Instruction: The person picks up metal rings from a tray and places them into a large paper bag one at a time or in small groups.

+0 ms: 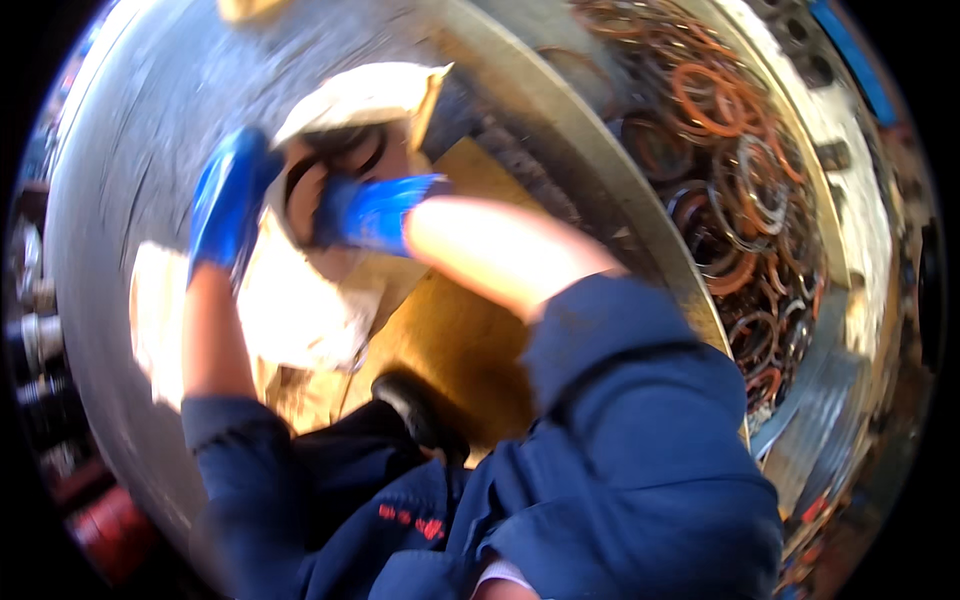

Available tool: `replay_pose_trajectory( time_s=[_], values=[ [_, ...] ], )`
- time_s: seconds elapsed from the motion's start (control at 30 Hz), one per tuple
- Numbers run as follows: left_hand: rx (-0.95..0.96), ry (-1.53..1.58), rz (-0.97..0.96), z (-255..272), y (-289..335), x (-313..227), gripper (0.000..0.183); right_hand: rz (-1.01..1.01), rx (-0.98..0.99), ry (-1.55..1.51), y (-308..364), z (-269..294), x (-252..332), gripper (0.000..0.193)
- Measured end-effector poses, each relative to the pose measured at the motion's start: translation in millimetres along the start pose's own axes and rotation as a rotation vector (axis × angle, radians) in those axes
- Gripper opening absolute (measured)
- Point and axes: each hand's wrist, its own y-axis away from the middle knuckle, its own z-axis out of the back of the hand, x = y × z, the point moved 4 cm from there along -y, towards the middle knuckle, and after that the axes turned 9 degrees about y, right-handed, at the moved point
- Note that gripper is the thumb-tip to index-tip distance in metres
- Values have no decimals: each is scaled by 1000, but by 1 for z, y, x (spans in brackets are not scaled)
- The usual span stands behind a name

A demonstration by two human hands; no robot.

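Note:
A pale sack or box, its top gaping, stands in front of me; which of the two it is, I cannot tell. Dark rings show inside its mouth. My right hand, in a blue glove, reaches into that mouth from the right, its fingers dark and smeared by motion. At the left rim is my left hand, gloved in blue too. It seems to touch the edge, but blur hides how its fingers lie. Whether either hand grips anything is not visible.
A curved metal wall runs along my right. Beyond it lies a heap of brown and silvery rings. Pale crumpled wrapping hangs below the opening, beside a yellow-brown surface. My dark shoe stands near it.

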Motion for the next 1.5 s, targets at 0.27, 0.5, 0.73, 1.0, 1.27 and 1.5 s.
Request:
replay_pose_trajectory(
  time_s=[0.27,0.5,0.73,1.0,1.27,1.5],
  values=[
    [251,-63,367,-39,-25,-15,20,61,-65,-617,82,88,-59,12],
    [425,23,624,-70,-29,5,19,-739,-46,180,315,230,-201,75],
    [445,127,622,-87,-40,-12,24,-1020,149,197,481,180,-287,114],
    [416,25,663,-83,-36,-11,26,-905,184,297,448,181,-241,82],
    [413,-10,615,-85,-36,-8,25,-889,300,300,439,172,-265,38],
    [350,124,579,-73,-27,-3,24,-991,393,230,428,150,-276,35]
  ],
)
